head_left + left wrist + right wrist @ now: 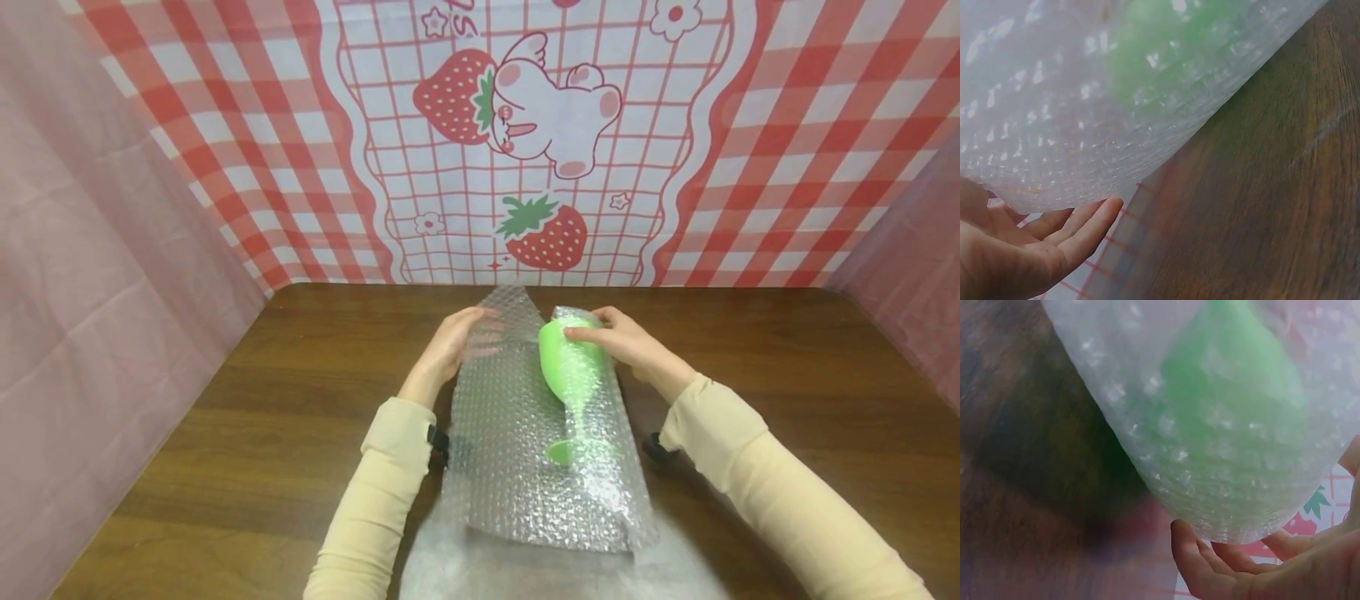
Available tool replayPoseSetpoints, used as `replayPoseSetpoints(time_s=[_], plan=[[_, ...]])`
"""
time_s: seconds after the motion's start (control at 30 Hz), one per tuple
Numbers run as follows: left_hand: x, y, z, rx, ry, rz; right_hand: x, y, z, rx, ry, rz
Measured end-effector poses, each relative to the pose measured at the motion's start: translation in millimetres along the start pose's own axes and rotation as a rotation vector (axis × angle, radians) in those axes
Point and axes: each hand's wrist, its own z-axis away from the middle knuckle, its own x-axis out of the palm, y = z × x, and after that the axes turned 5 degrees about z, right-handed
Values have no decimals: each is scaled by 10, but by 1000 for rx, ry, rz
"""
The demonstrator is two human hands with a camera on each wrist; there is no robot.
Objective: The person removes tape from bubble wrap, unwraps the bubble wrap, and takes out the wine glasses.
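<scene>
A light green goblet [552, 360] lies lengthwise on a sheet of clear bubble wrap [506, 442], its bowl toward the far side. The sheet's right part is folded over the goblet, leaving the bowl's left side and part of the foot bare. My right hand [633, 343] grips the bowl end through the wrap, thumb on top and fingers behind. My left hand [450, 342] is at the sheet's far left edge. In the left wrist view its fingers [1088, 234] stretch out beneath the wrap, and part of the hand is hidden by the film.
Beneath the near end of the wrap lies a pale, greyish sheet [540, 575] on the brown wooden table [247, 433]. A red checked cloth with strawberries [285, 150] hangs behind the table. Pink curtains [112, 250] close off both sides.
</scene>
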Motion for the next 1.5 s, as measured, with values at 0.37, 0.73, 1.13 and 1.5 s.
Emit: replayPoseSetpoints(time_s=[0.37,0.73,1.13,1.5], plan=[[-7,-20,-13,-18,38,23,-27,72,44,-8,18,-102],[-15,-18,-14,-30,66,50,-56,132,61,-10,19,-124],[-28,-23,-31,-35,81,71,-60,157,91,-15,46,-189],[-31,-22,-41,-49,117,98,-57,231,94,-60,91,-244]])
